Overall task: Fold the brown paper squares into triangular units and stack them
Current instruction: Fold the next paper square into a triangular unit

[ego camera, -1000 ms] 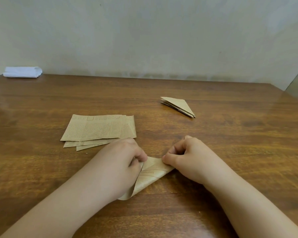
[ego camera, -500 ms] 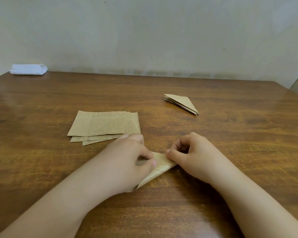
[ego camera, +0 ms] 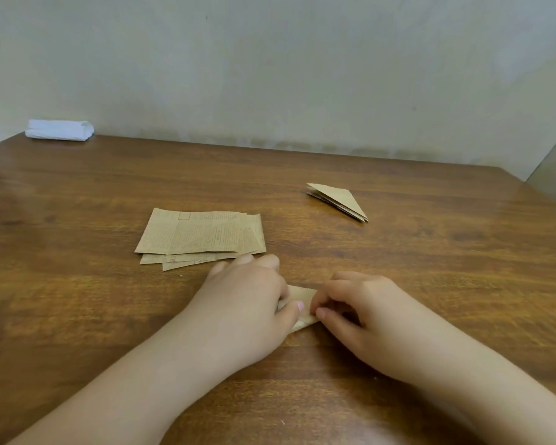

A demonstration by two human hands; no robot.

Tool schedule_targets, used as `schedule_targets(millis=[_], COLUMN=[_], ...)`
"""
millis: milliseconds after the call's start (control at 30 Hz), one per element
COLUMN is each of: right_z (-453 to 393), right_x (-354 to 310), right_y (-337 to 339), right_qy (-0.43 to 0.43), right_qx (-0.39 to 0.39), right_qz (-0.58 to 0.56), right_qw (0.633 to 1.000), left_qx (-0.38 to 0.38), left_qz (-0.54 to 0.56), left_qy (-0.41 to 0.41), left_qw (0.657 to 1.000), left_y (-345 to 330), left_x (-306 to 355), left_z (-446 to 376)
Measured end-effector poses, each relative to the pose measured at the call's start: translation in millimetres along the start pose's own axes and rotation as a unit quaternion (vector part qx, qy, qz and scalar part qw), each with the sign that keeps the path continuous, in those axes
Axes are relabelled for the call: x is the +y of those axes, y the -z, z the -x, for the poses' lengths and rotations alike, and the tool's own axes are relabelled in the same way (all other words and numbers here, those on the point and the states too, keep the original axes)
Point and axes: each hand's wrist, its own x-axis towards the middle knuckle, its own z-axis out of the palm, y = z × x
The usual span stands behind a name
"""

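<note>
A folded piece of brown paper (ego camera: 302, 303) lies on the wooden table (ego camera: 77, 300) between my hands, mostly hidden by them. My left hand (ego camera: 251, 300) covers its left part, fingers curled and thumb pressing down on it. My right hand (ego camera: 357, 303) pinches its right end with curled fingers and thumb. A loose pile of flat brown printed squares (ego camera: 199, 236) sits just beyond my left hand. A small stack of folded triangular units (ego camera: 337, 200) rests further back to the right.
A folded white cloth (ego camera: 60, 130) lies at the far left corner against the pale wall. The table's right edge (ego camera: 546, 194) runs close to another wall panel.
The paper has been folded smaller and flatter; its lower left flap no longer sticks out. My hands have closed in toward each other over it.
</note>
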Motion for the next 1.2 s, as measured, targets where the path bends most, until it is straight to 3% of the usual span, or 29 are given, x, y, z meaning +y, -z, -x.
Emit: schedule_targets(millis=[333, 733, 1033, 1200], right_z=[1, 1, 5, 7], right_x=[0, 10, 22, 33], right_y=[5, -2, 7, 9], right_qy=[-0.012, -0.184, -0.254, -0.292], right_qx=[-0.022, 0.039, 0.032, 0.066], right_qz=[-0.033, 0.01, -0.018, 0.002], right_qw=[0.999, 0.982, 0.966, 0.954], left_qx=[0.002, -0.021, -0.03, -0.033], left_qz=[-0.056, -0.087, -0.087, -0.094], left_qy=[0.009, 0.025, 0.034, 0.042], left_qw=[0.998, 0.996, 0.995, 0.994], left_y=[-1, 1, 0, -3], left_x=[6, 11, 12, 14], left_z=[2, 3, 4, 5])
